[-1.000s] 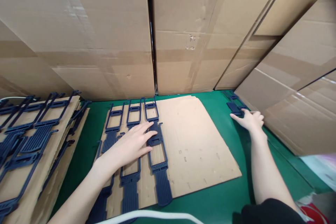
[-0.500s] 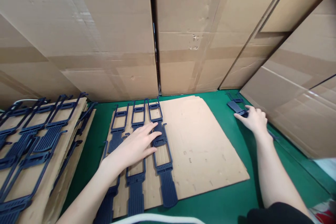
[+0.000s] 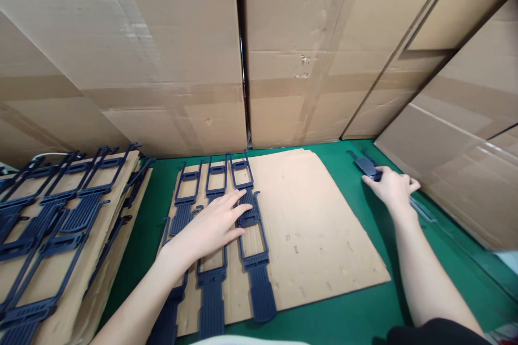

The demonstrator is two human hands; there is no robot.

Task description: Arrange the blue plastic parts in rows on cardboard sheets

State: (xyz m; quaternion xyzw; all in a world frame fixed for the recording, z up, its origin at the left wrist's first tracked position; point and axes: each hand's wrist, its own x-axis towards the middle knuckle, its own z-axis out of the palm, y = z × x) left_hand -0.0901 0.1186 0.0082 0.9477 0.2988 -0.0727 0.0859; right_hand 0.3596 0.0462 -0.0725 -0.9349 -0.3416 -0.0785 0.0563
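Note:
My left hand lies with fingers spread over the dark blue plastic frames on a cardboard sheet, its fingertips touching the ribbed part of the rightmost frame. Each of these frames has a rectangular opening and a flat ribbed tongue. At the right of the green table, my right hand is closed on another dark blue plastic frame. Its ribbed tongue points away from me, and the hand hides much of the rest.
To the left, a stack of cardboard sheets carries more dark blue frames. Large cardboard boxes wall in the back and right side. A pale curved edge shows at the bottom. The green tabletop surrounds the sheet.
The frame in my right hand has turned, so its ribbed tongue now shows more clearly. The left hand stays on the frames, and the whole view has shifted slightly.

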